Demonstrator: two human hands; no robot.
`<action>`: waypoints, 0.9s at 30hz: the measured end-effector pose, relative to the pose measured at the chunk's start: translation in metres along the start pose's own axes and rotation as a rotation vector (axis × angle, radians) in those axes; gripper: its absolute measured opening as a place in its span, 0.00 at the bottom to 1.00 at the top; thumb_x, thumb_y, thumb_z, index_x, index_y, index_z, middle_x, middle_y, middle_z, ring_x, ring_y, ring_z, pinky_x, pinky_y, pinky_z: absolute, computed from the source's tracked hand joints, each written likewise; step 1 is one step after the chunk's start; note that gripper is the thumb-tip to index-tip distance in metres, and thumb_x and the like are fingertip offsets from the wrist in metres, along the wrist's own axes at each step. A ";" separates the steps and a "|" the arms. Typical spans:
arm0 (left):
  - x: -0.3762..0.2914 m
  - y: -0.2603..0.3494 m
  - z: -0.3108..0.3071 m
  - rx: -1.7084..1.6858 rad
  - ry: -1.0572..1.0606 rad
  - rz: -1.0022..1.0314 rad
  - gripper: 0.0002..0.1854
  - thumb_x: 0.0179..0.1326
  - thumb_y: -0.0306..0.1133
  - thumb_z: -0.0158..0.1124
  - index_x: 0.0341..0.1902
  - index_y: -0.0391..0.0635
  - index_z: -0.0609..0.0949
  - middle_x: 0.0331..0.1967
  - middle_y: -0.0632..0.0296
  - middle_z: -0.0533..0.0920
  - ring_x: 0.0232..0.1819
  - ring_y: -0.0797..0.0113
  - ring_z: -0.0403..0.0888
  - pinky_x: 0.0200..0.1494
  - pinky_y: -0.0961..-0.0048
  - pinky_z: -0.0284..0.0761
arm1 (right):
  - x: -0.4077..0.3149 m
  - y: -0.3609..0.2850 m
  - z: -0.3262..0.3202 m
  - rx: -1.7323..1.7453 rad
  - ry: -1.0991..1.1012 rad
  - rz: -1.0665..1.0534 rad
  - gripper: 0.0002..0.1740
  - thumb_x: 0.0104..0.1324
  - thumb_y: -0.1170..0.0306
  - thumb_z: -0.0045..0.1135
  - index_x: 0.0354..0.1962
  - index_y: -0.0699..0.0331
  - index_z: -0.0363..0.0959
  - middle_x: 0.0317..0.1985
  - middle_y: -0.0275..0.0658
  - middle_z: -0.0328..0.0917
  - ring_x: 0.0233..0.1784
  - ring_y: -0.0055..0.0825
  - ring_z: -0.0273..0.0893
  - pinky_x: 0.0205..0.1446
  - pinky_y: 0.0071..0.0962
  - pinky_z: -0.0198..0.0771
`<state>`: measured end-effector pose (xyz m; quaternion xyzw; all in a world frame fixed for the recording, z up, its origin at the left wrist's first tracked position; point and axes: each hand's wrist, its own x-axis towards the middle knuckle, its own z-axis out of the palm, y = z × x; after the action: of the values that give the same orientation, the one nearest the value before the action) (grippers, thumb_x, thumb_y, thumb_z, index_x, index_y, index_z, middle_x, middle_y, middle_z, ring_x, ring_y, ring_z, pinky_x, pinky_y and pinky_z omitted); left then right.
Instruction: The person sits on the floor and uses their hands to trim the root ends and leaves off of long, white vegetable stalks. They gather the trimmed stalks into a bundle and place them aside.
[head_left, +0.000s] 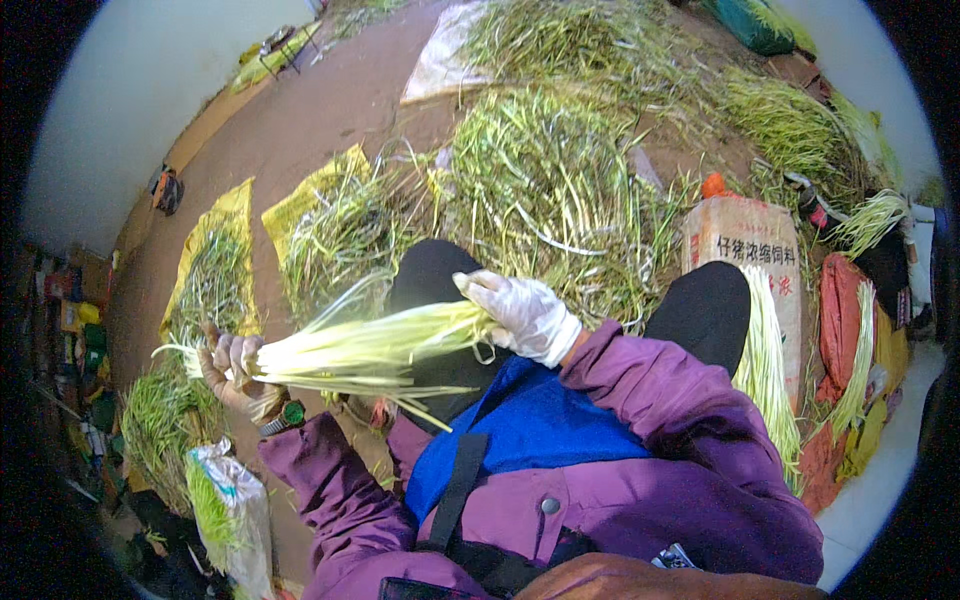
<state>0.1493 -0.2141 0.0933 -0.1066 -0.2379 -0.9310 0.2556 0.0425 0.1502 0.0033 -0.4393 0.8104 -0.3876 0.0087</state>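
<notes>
A bunch of pale yellow, blanched leafy stalks (367, 346) spans the space above my lap, partly blurred. My left hand (236, 369), with a watch at the wrist, is closed around its whitish end; thin ends stick out beyond the fist. At the other end, my right hand (525, 311), in a thin white glove, grips the stalks near their yellow tips. A few loose strands hang below the bunch. Beneath lie my dark knees and a blue apron (525, 427). Beyond the knees spreads a large heap of green stalks (547, 172).
Right of my knee, a pale bundle (766, 375) lies on a printed woven sack (742, 225); a smaller bundle (855, 360) lies farther right. More greens rest on yellow sacks (217, 255) at left. A white sack (240, 502) of greens stands lower left. Another person (885, 262) sits at far right.
</notes>
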 end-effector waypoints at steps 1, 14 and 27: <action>-0.001 0.001 -0.004 -0.022 -0.027 -0.015 0.20 0.68 0.37 0.46 0.56 0.32 0.70 0.16 0.74 0.60 0.14 0.80 0.58 0.29 0.72 0.63 | -0.008 0.002 0.004 0.002 0.000 0.070 0.42 0.50 0.71 0.59 0.64 0.62 0.53 0.56 0.49 0.66 0.53 0.46 0.71 0.52 0.37 0.69; -0.006 0.007 -0.033 0.015 0.143 0.020 0.18 0.66 0.40 0.51 0.52 0.41 0.75 0.16 0.75 0.62 0.15 0.78 0.60 0.30 0.71 0.69 | -0.044 0.030 0.034 0.166 -0.069 0.436 0.26 0.61 0.60 0.52 0.57 0.59 0.66 0.46 0.49 0.76 0.47 0.45 0.75 0.49 0.35 0.69; -0.007 -0.005 -0.030 0.008 0.156 0.004 0.17 0.64 0.39 0.54 0.51 0.43 0.75 0.18 0.76 0.65 0.18 0.80 0.63 0.30 0.72 0.69 | -0.034 0.046 0.024 0.793 -0.214 0.637 0.14 0.65 0.64 0.46 0.43 0.61 0.73 0.26 0.32 0.74 0.24 0.19 0.72 0.26 0.21 0.71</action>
<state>0.1502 -0.2221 0.0626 -0.0334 -0.2209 -0.9350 0.2755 0.0396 0.1745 -0.0541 -0.1710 0.6893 -0.5959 0.3749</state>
